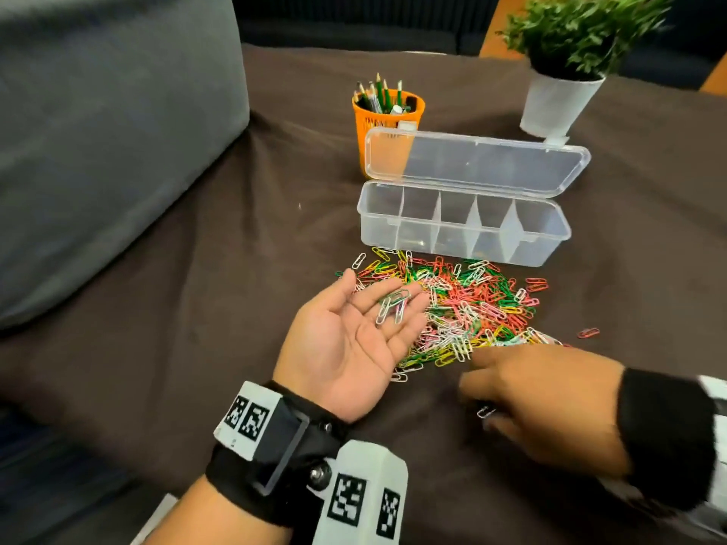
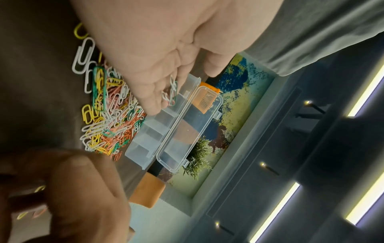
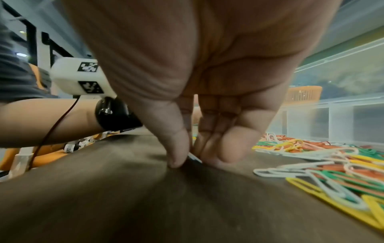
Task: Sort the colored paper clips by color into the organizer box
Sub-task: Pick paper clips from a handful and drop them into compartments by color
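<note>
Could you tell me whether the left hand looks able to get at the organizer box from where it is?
Probably yes: the left hand lies palm up beside the pile, and the open organizer box sits just beyond, nothing between.

Orange pencil cup (image 1: 387, 123) with green pencils, white potted plant (image 1: 560, 98) behind; grey cushion (image 1: 110, 143) left; brown cloth (image 1: 196, 348) covering desk.

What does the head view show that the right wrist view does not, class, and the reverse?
Only the head view shows the left hand palm up, open, carrying a few clips, plus the potted plant.

Only the right wrist view shows the right hand's thumb and fingers pinching a white clip against the cloth.

Both show the clip pile and organizer box.
</note>
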